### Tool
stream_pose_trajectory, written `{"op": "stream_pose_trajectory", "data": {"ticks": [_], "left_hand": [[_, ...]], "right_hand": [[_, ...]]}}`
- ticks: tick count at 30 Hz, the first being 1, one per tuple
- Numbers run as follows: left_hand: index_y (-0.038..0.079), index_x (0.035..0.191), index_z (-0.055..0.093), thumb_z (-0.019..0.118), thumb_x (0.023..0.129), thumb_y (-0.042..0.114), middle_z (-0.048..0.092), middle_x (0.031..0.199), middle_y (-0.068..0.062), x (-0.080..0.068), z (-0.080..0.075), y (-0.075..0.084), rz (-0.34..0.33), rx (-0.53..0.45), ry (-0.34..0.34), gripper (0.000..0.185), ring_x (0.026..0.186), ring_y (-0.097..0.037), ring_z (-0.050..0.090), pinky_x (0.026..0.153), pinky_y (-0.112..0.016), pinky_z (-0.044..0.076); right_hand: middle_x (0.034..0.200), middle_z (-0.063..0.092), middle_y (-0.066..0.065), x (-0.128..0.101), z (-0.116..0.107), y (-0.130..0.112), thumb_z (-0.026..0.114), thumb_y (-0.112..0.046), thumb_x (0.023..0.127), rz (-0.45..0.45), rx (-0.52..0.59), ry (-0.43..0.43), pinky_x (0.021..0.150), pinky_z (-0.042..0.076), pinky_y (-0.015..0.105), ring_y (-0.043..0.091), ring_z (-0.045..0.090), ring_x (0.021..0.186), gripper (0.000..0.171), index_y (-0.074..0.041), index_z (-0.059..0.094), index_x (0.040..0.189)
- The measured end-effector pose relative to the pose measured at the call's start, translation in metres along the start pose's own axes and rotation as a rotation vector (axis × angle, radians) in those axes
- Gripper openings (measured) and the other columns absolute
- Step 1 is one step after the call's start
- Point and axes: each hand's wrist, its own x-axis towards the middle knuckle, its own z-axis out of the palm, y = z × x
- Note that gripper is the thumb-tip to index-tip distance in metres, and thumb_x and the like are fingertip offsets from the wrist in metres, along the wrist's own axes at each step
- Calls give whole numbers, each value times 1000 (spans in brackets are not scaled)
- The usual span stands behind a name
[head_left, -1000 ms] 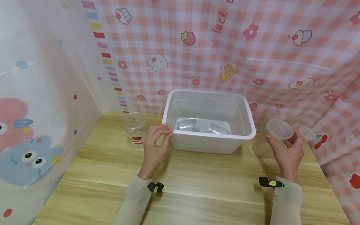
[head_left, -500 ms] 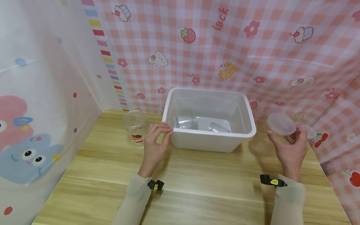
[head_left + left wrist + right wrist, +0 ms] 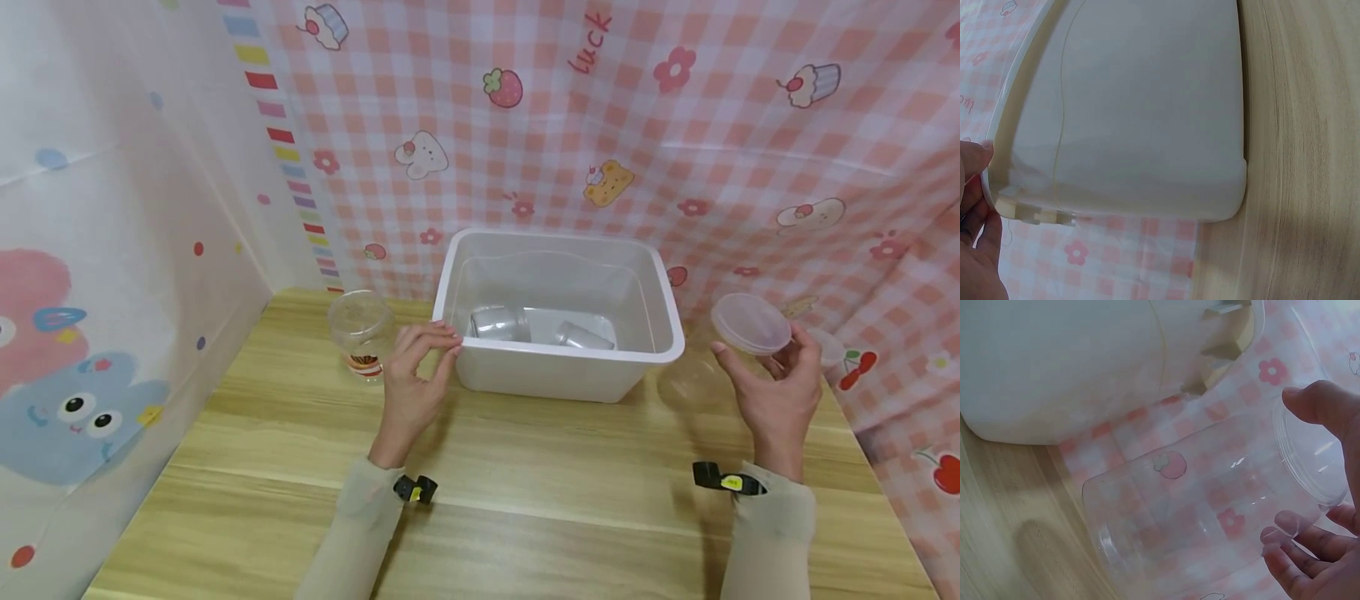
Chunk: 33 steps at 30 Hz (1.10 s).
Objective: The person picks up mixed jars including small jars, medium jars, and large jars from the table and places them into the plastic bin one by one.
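Observation:
My left hand [image 3: 415,375] pinches the near-left corner of a white plastic bin [image 3: 555,373] by its rim. In the left wrist view, the thumb and fingertips hold the rim [image 3: 999,134]. My right hand [image 3: 780,396] grips a clear plastic jar [image 3: 1191,506] just below its translucent round lid [image 3: 750,323], thumb on one side and fingers on the other. Whether the jar's base touches the table cannot be told. Inside the bin lie a clear container [image 3: 498,323] and a narrower clear container [image 3: 585,337], both on their sides.
A clear container with a fries print [image 3: 363,333] stands left of the bin on the wooden table [image 3: 555,500]. Beyond my right hand another translucent round lid [image 3: 827,346] partly shows. A pink checked cloth [image 3: 555,133] hangs directly behind the bin.
My right hand has shifted slightly right and farther away with the jar. Its lid now covers a round clear thing seen behind it earlier. The left hand stays on the bin's rim.

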Motion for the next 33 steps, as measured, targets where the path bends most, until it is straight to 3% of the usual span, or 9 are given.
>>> {"op": "stream_pose_trajectory", "data": {"ticks": [14, 27, 33], "left_hand": [[3, 93, 77, 78, 87, -1, 75, 101, -13, 0, 1, -2, 9, -5, 7, 7, 110, -31, 65, 104, -30, 50], [3, 93, 77, 78, 87, -1, 75, 101, -14, -2, 1, -3, 5, -8, 12, 7, 110, -31, 65, 104, -30, 50], [3, 94, 77, 78, 87, 0, 75, 101, -15, -1, -1, -3, 10, -6, 12, 8, 111, -30, 65, 105, -30, 50]], "right_hand": [[139, 60, -6, -11, -4, -22, 91, -19, 76, -94, -31, -36, 99, 48, 14, 2, 53, 118, 85, -31, 47, 149], [130, 66, -5, -45, -7, -76, 90, -1, 69, -359, -16, -22, 94, 47, 10, 1, 58, 114, 83, -21, 59, 143], [132, 67, 1, -46, -8, -79, 93, 2, 62, -460, -70, -35, 95, 45, 10, -5, 57, 113, 90, -22, 60, 143]]}}
